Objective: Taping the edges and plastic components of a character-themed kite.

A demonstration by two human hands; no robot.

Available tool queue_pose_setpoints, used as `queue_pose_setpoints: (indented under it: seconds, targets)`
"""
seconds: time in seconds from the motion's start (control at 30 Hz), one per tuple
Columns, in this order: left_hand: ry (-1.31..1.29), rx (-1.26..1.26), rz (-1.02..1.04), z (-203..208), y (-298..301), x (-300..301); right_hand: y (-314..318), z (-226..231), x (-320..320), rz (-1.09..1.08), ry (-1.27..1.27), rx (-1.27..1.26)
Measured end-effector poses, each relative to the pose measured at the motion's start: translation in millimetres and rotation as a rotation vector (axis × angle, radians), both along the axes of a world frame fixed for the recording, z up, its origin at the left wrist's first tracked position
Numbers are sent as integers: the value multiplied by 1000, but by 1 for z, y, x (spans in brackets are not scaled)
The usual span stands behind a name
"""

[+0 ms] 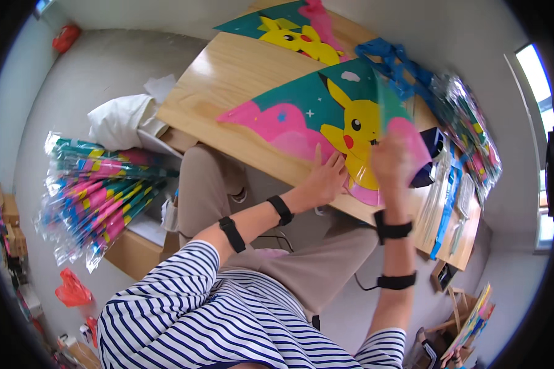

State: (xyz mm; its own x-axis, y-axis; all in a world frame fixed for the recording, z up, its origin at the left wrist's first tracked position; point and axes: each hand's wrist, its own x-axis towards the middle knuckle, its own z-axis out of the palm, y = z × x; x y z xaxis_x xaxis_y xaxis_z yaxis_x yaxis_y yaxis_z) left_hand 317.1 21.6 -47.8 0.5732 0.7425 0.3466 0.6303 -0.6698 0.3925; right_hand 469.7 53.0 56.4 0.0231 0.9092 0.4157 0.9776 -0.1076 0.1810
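Two bare hands are placed over a triangular printed sheet [360, 132], which is spread near the front edge of a wooden table [194, 89], yellow cartoon critter on teal and pink. The left hand [327, 179] is laid loosely on its lower edge, fingers extended, nothing gripped. The right hand [393, 158] is curled over the sheet's right part but pretty blurred, so whether anything's pinched in it can't be told. A similar sheet [289, 38] is laid farther back, with blue straps [400, 69] bunched beside it. Plastic-wrapped bundles [468, 129] are piled at the table's right, and more wrapped packs [101, 190] are stacked above a cardboard box [131, 253] on the left.
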Motion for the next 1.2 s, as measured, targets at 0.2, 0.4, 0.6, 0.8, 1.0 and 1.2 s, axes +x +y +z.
queue_pose_setpoints:
  seconds: [0.2,0.4,0.6,0.8,1.0,1.2]
  targets:
    - [91,-82,-256,1,-14,-42,-41,-64,-23,-31,480,-422]
    - [-8,-70,-93,31,-2,-137,42,-19,31,94,446,-50]
    - [-75,-191,49,51,-13,-155,182,-65,141,11,553,-79]
    - [-105,-324,113,52,-20,-174,251,-94,145,-237,450,-315]
    - [-159,-289,131,59,-17,-173,231,-58,158,-50,1281,115]
    - [-419,-608,140,72,-16,-154,122,12,106,371,2125,251]
